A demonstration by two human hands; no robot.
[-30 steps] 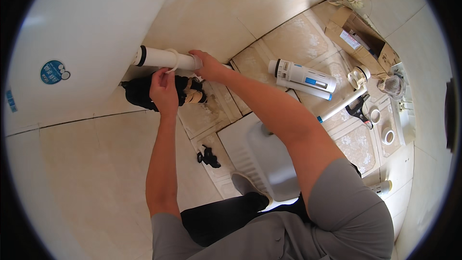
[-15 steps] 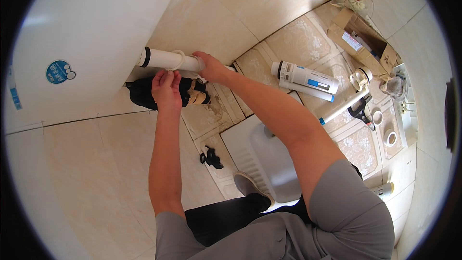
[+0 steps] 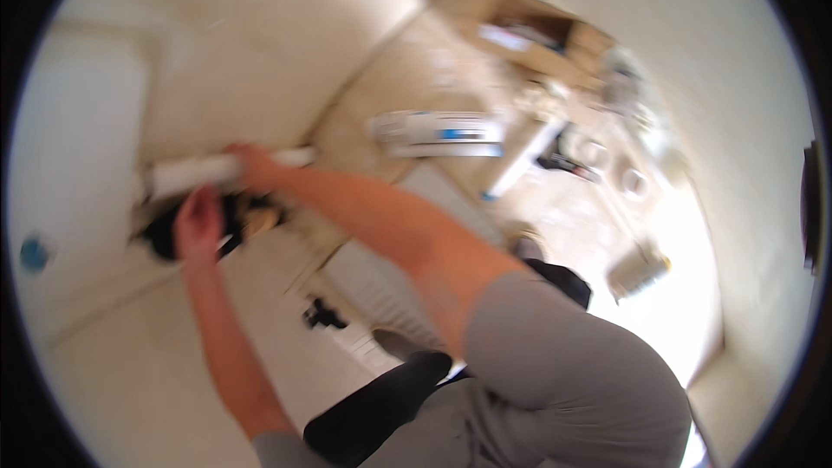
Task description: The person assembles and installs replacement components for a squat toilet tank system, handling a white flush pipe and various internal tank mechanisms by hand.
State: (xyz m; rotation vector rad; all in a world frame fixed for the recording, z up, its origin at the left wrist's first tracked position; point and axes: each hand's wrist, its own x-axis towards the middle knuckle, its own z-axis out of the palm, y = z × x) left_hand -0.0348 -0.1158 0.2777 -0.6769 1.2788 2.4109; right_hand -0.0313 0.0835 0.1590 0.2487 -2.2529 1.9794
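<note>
A white plastic pipe [image 3: 186, 175] lies nearly level beside the white panel [image 3: 91, 139] at the left. My right hand [image 3: 254, 169] is closed round the pipe toward its right end. Just below the pipe is my left hand [image 3: 199, 221], its fingertips up at the pipe's underside; motion blur hides how they are set. Behind and beneath my left hand sits a black bag-like bundle [image 3: 160, 234] with a tan part at its right.
On the tiled floor, a white cylindrical valve [image 3: 442, 128], a white tube [image 3: 523, 159], black pliers-like tool [image 3: 563, 154] and white rings [image 3: 634, 182] lie to the right. An open cardboard box [image 3: 594, 56] stands beyond. A squat pan [image 3: 368, 273] lies below my right arm; black scraps [image 3: 323, 314] lie nearby.
The view has swung right, so everything sits farther left and is blurred. My right hand stays on the pipe and my left hand stays under it.
</note>
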